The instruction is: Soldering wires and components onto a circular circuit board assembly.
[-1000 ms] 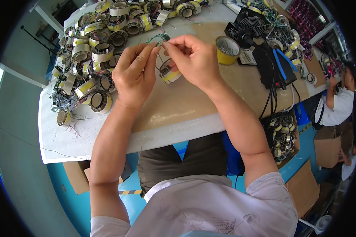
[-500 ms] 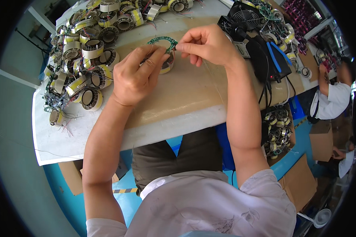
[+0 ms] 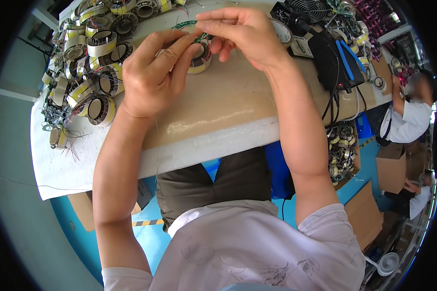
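Note:
A curved green circuit board [image 3: 183,24] is up at the far middle of the table, partly behind my fingers. My left hand [image 3: 155,68] pinches it near one end, thumb and forefinger closed, with a thin strand of wire beside the fingers. Against the same end, the thumb and forefinger of my right hand [image 3: 245,36] are pressed together; whatever lies between them is too small to make out. Just below the board stands a ring-shaped motor stator [image 3: 199,64] with a yellow and white side, partly covered by the hands.
Piled stators with loose wires [image 3: 102,43] fill the table's left side. To the right are a black soldering station [image 3: 332,68], blue-handled pliers [image 3: 347,60] and a tape roll [image 3: 281,31]. A box of stators [image 3: 342,150] sits below the table's right edge. Another person [image 3: 408,119] works farther right.
The view has shifted slightly. My right hand has moved left, closer to my left fingers, and both hands now meet at the board's end.

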{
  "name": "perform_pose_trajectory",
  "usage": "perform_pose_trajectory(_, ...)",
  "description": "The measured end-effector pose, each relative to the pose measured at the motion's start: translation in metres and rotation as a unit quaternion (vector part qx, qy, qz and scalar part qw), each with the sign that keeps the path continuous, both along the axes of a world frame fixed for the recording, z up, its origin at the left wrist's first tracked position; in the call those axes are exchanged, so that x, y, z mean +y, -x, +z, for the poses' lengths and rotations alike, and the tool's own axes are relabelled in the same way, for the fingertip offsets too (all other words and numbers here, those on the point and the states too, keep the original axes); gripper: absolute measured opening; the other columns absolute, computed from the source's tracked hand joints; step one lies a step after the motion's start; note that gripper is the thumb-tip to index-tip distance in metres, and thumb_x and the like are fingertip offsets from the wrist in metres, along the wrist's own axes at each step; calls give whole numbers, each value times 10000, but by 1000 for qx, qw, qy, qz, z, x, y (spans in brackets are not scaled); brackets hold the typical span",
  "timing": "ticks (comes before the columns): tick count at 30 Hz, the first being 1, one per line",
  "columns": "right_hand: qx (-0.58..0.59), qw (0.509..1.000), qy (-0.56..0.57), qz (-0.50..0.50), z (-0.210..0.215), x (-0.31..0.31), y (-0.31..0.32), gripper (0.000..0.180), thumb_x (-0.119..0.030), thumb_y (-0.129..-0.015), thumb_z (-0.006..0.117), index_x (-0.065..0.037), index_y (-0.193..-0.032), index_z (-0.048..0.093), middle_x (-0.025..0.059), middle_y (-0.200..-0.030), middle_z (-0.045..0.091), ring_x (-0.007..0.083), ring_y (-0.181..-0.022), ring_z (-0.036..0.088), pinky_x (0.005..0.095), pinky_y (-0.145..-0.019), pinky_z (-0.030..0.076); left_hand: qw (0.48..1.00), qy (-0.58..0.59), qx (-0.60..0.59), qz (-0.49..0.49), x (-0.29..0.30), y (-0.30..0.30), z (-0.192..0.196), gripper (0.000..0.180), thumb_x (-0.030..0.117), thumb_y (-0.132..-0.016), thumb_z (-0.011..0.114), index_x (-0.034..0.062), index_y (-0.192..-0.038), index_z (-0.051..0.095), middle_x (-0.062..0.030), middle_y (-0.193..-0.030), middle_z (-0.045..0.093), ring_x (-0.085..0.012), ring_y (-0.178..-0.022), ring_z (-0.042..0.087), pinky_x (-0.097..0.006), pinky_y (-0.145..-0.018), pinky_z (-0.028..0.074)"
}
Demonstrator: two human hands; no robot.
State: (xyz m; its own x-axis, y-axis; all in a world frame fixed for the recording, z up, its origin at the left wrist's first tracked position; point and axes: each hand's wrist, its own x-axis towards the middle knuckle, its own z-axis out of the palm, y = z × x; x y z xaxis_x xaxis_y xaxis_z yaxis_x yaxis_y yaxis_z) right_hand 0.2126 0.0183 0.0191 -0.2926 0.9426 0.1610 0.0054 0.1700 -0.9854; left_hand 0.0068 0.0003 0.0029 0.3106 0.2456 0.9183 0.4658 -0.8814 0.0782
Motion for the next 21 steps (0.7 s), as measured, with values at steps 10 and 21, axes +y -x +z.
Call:
perform_pose_trajectory(10,44,998,48,8,9,0,9,320,-134,-948,705,88,-1174,661,120,-880,729,120,-592,657,239,-443,530,988,57,-139,44,7,17,-3,292,34,-986,625,-14,-1274,641,-76,-1026,722,-7,-614,537,-159,-471,343)
perform_pose_trajectory(21,25,999,21,-8,14,-4,9,310,-95,-933,715,94,-1173,663,114,-864,726,107,-593,651,223,-444,523,884,332,-302,-129,-17,8,8,137,42,-991,627,-10,-1116,649,-46,-740,682,-28,-558,498,-173,-466,323)
